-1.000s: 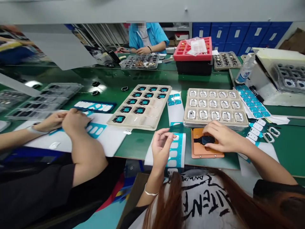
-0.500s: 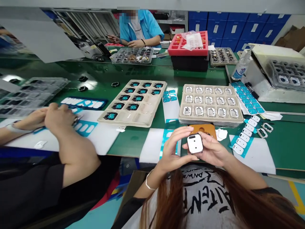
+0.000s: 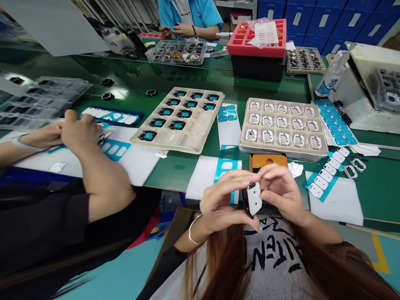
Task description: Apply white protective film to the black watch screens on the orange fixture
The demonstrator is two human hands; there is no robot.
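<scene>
1. The black case (image 3: 246, 202) is up in front of the chest, near the front edge of the bench (image 3: 175, 171); it stands tilted, its white plate (image 3: 254, 199) turned toward the right.
2. The left hand (image 3: 220, 202) pinches the case, fingers over the top and thumb curled below; this grip seems to suit the handling, since it leaves most of the plate bare.
3. The right hand (image 3: 283, 193) curves about the right edge, thumb and fingers partly spread; whether its grip presses or only steadies, I cannot tell.
4. Hold by the rims rather than the plate's face; fingertips on that pale surface could mark it.
5. Spread any pressure evenly along the edges; a push at one corner alone could raise the opposite one, or twist the case out of the left grip.
6. Turn the case slowly to the light and read the join between plate and body; it is too small to judge here.
7. Work low, over the bench and near the orange fixture (image 3: 279, 160) just beyond the hands; a slip at the front edge could send the case down past it; the strip of white plates (image 3: 321, 182) lies well apart to the right.
</scene>
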